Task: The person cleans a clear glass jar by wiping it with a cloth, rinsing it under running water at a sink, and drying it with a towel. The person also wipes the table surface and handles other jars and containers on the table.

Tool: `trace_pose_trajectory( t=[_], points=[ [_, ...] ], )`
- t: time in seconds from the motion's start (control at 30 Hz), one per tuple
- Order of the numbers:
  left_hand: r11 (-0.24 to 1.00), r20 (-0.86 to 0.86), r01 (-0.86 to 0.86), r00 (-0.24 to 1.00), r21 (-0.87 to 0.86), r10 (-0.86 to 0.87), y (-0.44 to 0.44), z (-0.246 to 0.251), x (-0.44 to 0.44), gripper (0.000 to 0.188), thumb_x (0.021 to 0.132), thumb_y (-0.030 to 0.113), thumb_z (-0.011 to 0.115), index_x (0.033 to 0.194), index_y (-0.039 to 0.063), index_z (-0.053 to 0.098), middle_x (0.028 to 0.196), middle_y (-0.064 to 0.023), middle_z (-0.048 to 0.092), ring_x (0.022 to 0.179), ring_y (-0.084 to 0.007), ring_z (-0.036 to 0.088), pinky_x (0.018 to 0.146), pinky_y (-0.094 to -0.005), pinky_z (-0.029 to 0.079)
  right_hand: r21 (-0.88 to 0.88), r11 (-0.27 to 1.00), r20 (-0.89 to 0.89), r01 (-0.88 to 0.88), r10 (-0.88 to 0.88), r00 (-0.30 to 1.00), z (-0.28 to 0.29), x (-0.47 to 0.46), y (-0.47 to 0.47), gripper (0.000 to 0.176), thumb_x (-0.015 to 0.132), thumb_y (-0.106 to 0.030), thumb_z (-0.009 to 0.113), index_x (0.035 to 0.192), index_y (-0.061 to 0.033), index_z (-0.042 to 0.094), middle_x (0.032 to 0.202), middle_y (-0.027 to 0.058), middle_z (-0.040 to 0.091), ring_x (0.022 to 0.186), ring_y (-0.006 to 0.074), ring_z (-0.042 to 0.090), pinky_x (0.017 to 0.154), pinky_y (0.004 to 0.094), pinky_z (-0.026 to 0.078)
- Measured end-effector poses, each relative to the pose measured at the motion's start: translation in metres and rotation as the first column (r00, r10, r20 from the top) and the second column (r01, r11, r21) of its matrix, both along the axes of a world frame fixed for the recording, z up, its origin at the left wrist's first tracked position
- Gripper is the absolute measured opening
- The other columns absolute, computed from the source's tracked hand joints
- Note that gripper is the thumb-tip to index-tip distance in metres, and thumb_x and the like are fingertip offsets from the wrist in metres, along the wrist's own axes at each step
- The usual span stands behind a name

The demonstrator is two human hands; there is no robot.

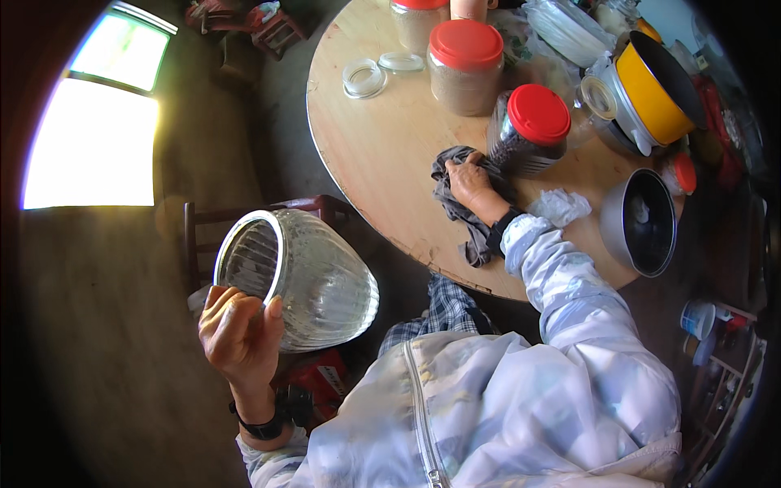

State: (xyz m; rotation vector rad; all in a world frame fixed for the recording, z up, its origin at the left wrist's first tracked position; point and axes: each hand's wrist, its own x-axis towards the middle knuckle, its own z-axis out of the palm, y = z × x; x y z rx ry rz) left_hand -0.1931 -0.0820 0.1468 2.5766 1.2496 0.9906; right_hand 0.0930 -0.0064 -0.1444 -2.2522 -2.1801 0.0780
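My left hand (241,335) grips the rim of a large ribbed glass jar (326,280), thumb outside and fingers curled over the edge. The jar is tilted on its side in the air, left of the table, its mouth turned toward the upper left. On the round wooden table (378,146), my right hand (473,183) grasps a crumpled dark grey cloth (451,198). Just beyond that hand stands a jar with a red lid (540,116) and dark contents. A crumpled clear plastic bag (560,207) lies beside my right wrist.
Another red-lidded jar (467,67) and two glass lids (364,79) sit farther back. Yellow pot (656,91), plastic bags (567,30) and a grey pot (637,222) crowd the right side. A wooden chair (198,244) stands behind the raised jar.
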Motion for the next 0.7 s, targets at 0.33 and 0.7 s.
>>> trace_pose_trajectory(
  t=[0.33,0.7],
  points=[
    [0.999,0.083,-0.032,0.996,-0.011,0.032,0.072,-0.008,-0.004,0.018,0.071,-0.002,0.065,0.062,-0.001,0.050,0.051,-0.0040,0.041,0.048,-0.0140,0.037,0.046,-0.0256,0.029,0.049,0.994,-0.212,0.098,-0.085,0.974,0.009,0.024,-0.017,0.015,0.069,-0.012,0.051,0.062,-0.0064,0.063,0.068,0.0157,0.060,0.065,0.0316,0.059,0.058,0.0408,0.046],
    [0.952,0.233,0.304,0.925,0.017,-0.300,0.128,-0.022,0.000,0.016,0.066,-0.008,0.069,0.065,-0.003,0.053,0.055,-0.0043,0.048,0.052,-0.0116,0.041,0.048,-0.0211,0.031,-0.091,0.565,-0.995,0.820,-0.076,-0.058,0.088,0.011,-0.150,0.021,0.078,-0.001,0.043,0.080,0.0045,0.063,0.077,0.0015,0.060,0.066,0.0097,0.053,0.061,0.0224,0.045]
  ],
)
